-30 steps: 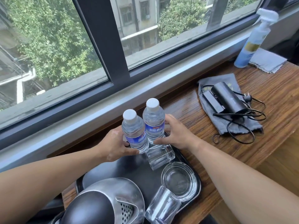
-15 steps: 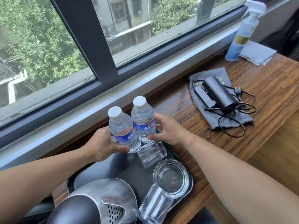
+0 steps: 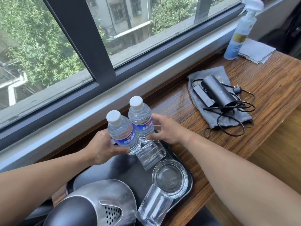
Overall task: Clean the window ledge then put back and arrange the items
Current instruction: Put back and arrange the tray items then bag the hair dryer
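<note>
- Gripping the nearer water bottle [image 3: 124, 134] low on its blue label, the left hand [image 3: 102, 148] has its thumb across the front and its fingers out of sight behind
- Right hand [image 3: 166, 129] is curled round the farther water bottle [image 3: 140, 121], thumb at the lower front and fingers along its right side
- Both bottles are upright with white caps on, side by side and touching, at the window end of the black tray [image 3: 190, 183]
- Their bases are hidden by the hands and a glass, so it is unclear whether they rest on the tray or sit just above it
- A clear tumbler [image 3: 150, 154] stands on the tray just in front of the bottles
- Toward the camera from it lies a round glass dish [image 3: 169, 176], with a second tumbler [image 3: 154, 207] just beside it at the tray's near edge
- A steel kettle [image 3: 97, 204] with a perforated spout fills the bottom left of the view
- The tray sits on the wooden ledge [image 3: 268, 82] that runs under the window
- To the right, well apart from the tray, a black hair dryer [image 3: 216, 92] lies on a grey pouch [image 3: 228, 117], its cord [image 3: 231, 128] looped over the pouch and onto the wood
- At the far right end a spray bottle [image 3: 239, 35] stands upright by the window frame, with a grey cloth [image 3: 255, 51] just beside it
</note>
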Motion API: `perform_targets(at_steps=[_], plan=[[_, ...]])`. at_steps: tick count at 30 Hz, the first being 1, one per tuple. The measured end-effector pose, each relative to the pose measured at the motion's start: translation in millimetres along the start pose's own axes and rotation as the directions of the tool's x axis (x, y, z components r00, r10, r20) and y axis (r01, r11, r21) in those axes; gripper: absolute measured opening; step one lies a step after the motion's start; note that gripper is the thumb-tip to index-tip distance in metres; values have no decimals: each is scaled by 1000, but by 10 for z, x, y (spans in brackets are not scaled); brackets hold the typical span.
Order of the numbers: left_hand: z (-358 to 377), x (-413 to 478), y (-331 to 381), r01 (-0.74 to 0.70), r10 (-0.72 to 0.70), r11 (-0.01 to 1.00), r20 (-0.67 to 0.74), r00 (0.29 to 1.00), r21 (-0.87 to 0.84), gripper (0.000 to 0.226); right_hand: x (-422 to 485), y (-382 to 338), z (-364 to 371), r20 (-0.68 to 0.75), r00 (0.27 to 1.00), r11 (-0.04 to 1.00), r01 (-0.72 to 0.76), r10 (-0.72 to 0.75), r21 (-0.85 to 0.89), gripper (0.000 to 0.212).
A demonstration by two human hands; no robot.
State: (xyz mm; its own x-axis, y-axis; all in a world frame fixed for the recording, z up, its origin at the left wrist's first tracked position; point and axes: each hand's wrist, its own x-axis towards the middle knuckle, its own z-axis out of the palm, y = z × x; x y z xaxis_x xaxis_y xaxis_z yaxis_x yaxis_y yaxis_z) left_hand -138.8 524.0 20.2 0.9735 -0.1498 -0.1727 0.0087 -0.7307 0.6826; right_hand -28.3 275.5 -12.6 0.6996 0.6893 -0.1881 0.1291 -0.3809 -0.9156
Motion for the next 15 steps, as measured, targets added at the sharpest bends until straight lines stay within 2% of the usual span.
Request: perform_targets(at_steps=[4,11,15], plan=[[-36,12,-41,31,-30,999,45,999,-20,42,5,-7,-9,4,1000,1000,3,-3,2,65],[-71,9,-25,40,-30,993,96,995,-108,65,-6,-44,-10,-6,1000,1000,-8,7,-31,65],[-37,8,-4,20,-17,997,45,999,-72,61,-7,-65,4,-18,1000,999,-12,11,-53,67]])
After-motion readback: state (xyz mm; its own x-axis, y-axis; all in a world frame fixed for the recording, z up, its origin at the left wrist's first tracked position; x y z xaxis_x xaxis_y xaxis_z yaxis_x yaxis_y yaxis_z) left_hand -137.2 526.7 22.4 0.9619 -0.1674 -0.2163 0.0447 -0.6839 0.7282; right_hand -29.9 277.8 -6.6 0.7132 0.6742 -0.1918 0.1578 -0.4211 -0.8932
